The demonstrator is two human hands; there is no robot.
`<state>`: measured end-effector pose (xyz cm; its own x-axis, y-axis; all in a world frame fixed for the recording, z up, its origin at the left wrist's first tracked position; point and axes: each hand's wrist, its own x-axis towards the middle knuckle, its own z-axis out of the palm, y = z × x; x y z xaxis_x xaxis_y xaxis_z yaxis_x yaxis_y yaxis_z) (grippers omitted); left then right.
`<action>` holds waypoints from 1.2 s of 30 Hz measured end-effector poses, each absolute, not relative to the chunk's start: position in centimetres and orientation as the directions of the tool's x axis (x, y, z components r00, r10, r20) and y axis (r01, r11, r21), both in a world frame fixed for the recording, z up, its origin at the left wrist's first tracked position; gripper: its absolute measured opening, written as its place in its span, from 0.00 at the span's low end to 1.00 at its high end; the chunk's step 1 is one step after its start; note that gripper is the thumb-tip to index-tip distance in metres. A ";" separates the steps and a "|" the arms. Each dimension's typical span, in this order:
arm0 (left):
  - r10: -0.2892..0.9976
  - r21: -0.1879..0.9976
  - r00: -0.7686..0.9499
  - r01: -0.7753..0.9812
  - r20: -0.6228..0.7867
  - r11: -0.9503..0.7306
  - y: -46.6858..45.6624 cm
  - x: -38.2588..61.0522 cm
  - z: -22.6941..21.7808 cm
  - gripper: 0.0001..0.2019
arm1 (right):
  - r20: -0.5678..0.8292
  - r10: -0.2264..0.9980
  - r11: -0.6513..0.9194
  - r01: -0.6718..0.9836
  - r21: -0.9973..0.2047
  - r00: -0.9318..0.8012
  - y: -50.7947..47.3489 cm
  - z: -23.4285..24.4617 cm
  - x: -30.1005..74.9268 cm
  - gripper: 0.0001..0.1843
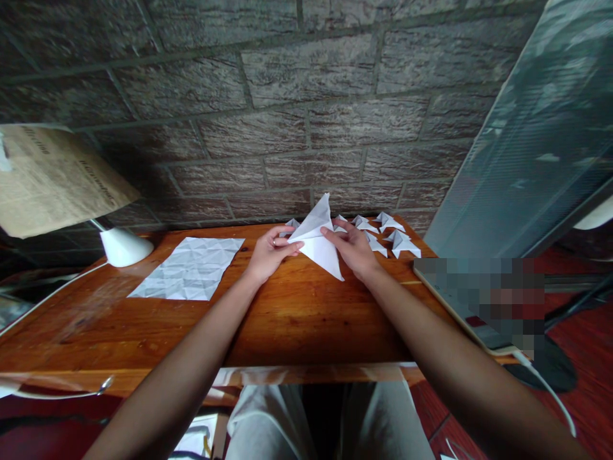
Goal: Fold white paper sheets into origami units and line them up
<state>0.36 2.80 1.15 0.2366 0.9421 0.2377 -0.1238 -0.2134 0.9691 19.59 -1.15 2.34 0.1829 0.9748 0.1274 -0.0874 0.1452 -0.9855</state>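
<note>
Above the middle of the wooden table I hold a white folded paper (316, 237) shaped like a tall, pointed piece. My left hand (271, 251), with a ring on one finger, pinches its left corner between thumb and fingers. On the other side my right hand (354, 248) grips it, the thumb lying on the front face and the fingers partly hidden behind. Several small folded paper pieces (402, 244) stand at the table's back right, some partly covered by my right hand. To the left lies a creased paper sheet (190, 269) with a grid of folds.
A lamp with a white base (125, 246) and brown paper shade (62, 179) stands at the left of the wooden table (306, 319). At the right edge lies a flat device (472, 300), partly blurred, with a white cable (546, 386). A brick wall (311, 128) rises behind.
</note>
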 end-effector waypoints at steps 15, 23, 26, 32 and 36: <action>0.935 0.977 0.286 -0.093 0.209 -0.190 2.7 0.3 1.3 0.17 | 0.199 0.978 0.200 -0.010 -0.980 0.062 -0.8 1.6 19.8 0.21; 0.957 0.967 0.201 -0.187 0.208 -0.170 3.3 0.2 0.6 0.15 | 0.159 0.987 0.160 0.058 -0.985 -0.032 -1.3 1.4 19.4 0.20; 0.952 0.956 0.242 -0.266 0.190 -0.123 3.3 0.2 0.7 0.15 | 0.135 0.991 0.136 0.024 -0.990 -0.022 -1.2 1.2 19.3 0.20; 0.940 0.903 0.327 -0.427 0.099 0.054 3.2 0.0 1.4 0.18 | 0.034 0.999 0.030 -0.190 -0.981 -0.019 -1.0 1.0 19.0 0.17; 0.925 0.888 0.363 -0.455 0.113 0.070 3.2 -0.2 1.4 0.16 | -0.003 0.999 -0.014 -0.271 -0.962 -0.043 -1.2 1.2 18.9 0.17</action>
<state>-0.19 3.25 1.41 0.3630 0.9249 0.1129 -0.4545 0.0700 0.8880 18.95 -1.18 1.16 -0.0427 0.9991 -0.0025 -0.2711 -0.0140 -0.9624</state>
